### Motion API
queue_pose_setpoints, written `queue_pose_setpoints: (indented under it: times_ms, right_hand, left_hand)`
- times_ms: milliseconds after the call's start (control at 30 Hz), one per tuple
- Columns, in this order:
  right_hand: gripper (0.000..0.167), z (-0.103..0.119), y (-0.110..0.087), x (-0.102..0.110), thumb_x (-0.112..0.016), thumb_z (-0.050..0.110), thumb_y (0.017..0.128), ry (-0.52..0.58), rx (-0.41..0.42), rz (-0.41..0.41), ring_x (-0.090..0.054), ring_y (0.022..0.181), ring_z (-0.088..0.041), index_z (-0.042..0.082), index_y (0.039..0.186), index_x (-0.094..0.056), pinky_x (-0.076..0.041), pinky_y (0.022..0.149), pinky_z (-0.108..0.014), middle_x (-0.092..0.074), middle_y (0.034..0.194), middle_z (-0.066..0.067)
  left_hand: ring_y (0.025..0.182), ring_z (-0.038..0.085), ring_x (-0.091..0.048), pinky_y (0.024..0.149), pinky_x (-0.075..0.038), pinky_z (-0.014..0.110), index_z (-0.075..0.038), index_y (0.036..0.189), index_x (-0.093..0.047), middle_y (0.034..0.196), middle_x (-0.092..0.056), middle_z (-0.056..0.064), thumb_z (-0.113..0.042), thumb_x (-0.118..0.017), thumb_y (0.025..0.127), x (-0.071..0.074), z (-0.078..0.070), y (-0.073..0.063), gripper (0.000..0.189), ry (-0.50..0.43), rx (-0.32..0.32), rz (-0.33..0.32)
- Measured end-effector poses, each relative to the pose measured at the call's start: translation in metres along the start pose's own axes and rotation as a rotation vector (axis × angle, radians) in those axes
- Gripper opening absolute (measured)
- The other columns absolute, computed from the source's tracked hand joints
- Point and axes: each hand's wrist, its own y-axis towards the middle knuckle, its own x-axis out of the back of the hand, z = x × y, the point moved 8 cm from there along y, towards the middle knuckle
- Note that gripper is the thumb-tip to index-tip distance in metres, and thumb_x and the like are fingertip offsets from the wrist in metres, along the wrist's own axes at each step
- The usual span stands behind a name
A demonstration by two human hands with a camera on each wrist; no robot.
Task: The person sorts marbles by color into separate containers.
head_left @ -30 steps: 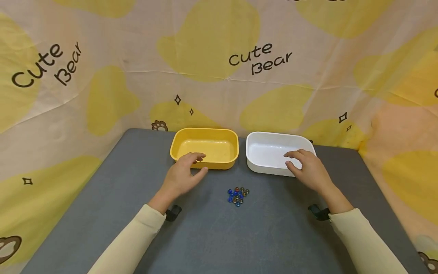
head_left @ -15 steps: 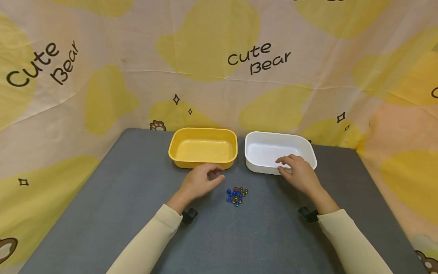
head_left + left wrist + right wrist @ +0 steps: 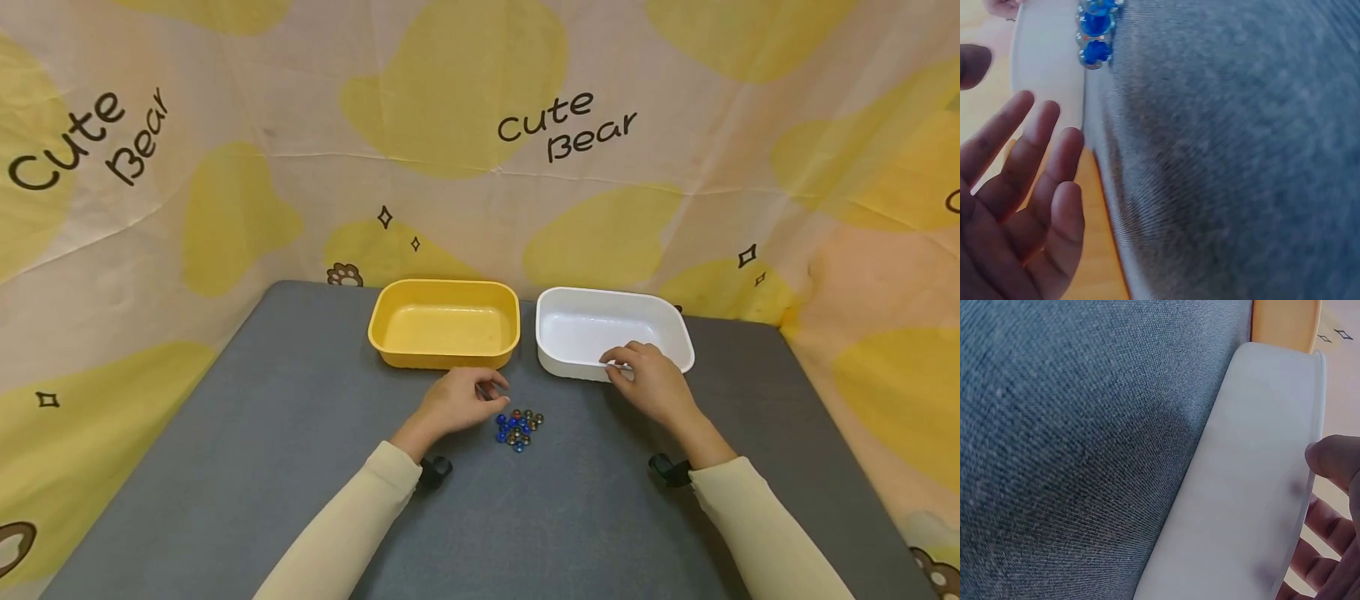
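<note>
A small cluster of glass marbles (image 3: pixel 517 429), blue and brownish, lies on the grey table; in the left wrist view, blue marbles (image 3: pixel 1096 53) show near the top. My left hand (image 3: pixel 461 400) hovers just left of the marbles, fingers loosely bent and thumb apart, with nothing in it. My right hand (image 3: pixel 651 383) is at the near rim of the white tray (image 3: pixel 558 360), holding nothing visible. In the right wrist view its thumb (image 3: pixel 1335 459) overlaps the rim, and whether it touches cannot be told. The yellow tray (image 3: pixel 420 358) stands behind my left hand.
Both trays stand side by side at the back of the grey table (image 3: pixel 555 533), with a narrow gap between them. A printed cloth (image 3: pixel 450 100) hangs close behind and along both sides. Dark straps with a camera are on both wrists.
My left hand has moved right and toward me, from the yellow tray's front edge to beside the marbles. My right hand has shifted slightly left and nearer. The marbles and trays stay put.
</note>
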Motion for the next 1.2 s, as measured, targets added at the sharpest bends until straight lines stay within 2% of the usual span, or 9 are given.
queue_pose_setpoints:
  times_ms: [333,667,1200]
  right_hand:
    - [0.010,0.001,0.001,0.001,-0.068,0.016,0.087,-0.012,0.004,0.011,-0.062,0.078,-0.022,0.016,0.096,-0.072,-0.048,0.063,-0.037,-0.066,0.085,-0.002]
    - [0.010,0.001,0.002,0.001,-0.069,0.015,0.086,-0.008,0.001,0.015,-0.061,0.077,-0.022,0.016,0.095,-0.073,-0.047,0.062,-0.037,-0.066,0.084,-0.001]
    - [0.009,-0.001,0.002,-0.001,-0.071,0.012,0.084,0.013,-0.003,0.015,-0.059,0.074,-0.020,0.016,0.093,-0.073,-0.046,0.064,-0.037,-0.065,0.079,0.001]
  left_hand:
    - [0.073,0.003,-0.060,0.071,-0.049,0.026,-0.023,0.094,-0.074,0.080,-0.068,-0.012,-0.030,-0.075,0.081,-0.015,0.005,0.000,0.015,0.030,0.035,0.125]
    - [0.069,0.003,-0.058,0.067,-0.047,0.024,-0.024,0.086,-0.074,0.075,-0.066,-0.013,-0.021,-0.075,0.079,-0.019,0.005,0.002,0.007,0.056,0.018,0.157]
    - [0.068,0.003,-0.057,0.067,-0.047,0.024,-0.024,0.081,-0.073,0.073,-0.065,-0.012,-0.019,-0.075,0.079,-0.020,0.006,0.002,0.005,0.070,0.033,0.181]
